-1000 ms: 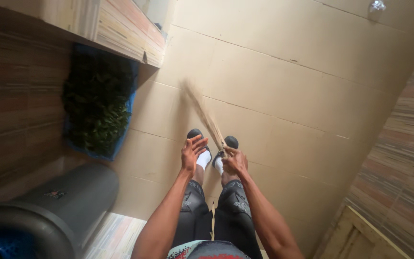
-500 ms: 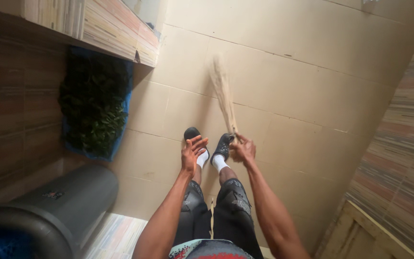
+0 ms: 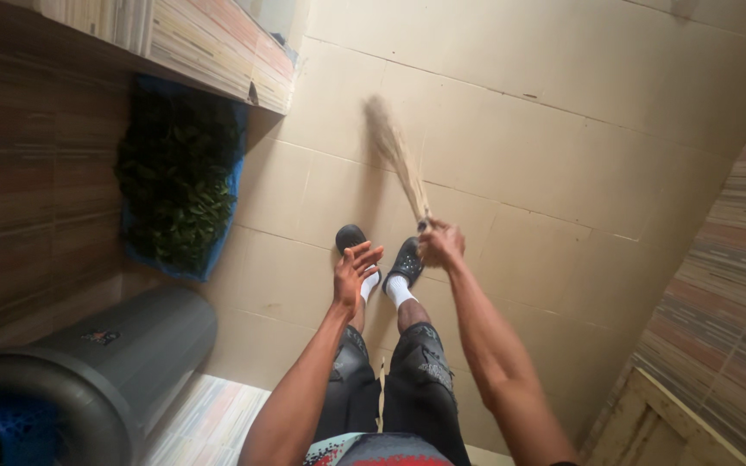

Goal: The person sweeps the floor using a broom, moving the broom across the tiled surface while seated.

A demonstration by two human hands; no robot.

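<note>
reaching down past the knees, the person's right hand [image 3: 442, 244] is clenched around the bound end of a short handleless broom of pale straw-coloured bristles [image 3: 397, 157], the grip wrapped tight where the bundle narrows. the right arm runs out nearly straight from the lower edge of the view, wrist bent a little inward. the left hand [image 3: 352, 274] hangs beside it with the grip released, fingers spread and slightly curled, palm turned toward the legs, holding nothing; it sits in front of the feet, just left of the broom hand and apart from it.

the broom slants up and to the left from the fist, thin at the held end and fanning wider toward its far tip, which is blurred and lies over the cream-coloured tiled floor [image 3: 563, 129]. whether the tip touches the tiles i cannot tell. a faint shadow of it falls on the floor to its left.

below the hands stand two black shoes with white socks [image 3: 399, 263], and dark patterned shorts [image 3: 390, 380] cover the legs. to the left, a blue tray of dark green leaves [image 3: 179, 181] lies against a striped brown wall [image 3: 36, 173], near a grey round bin [image 3: 105, 362] in the lower left corner.
</note>
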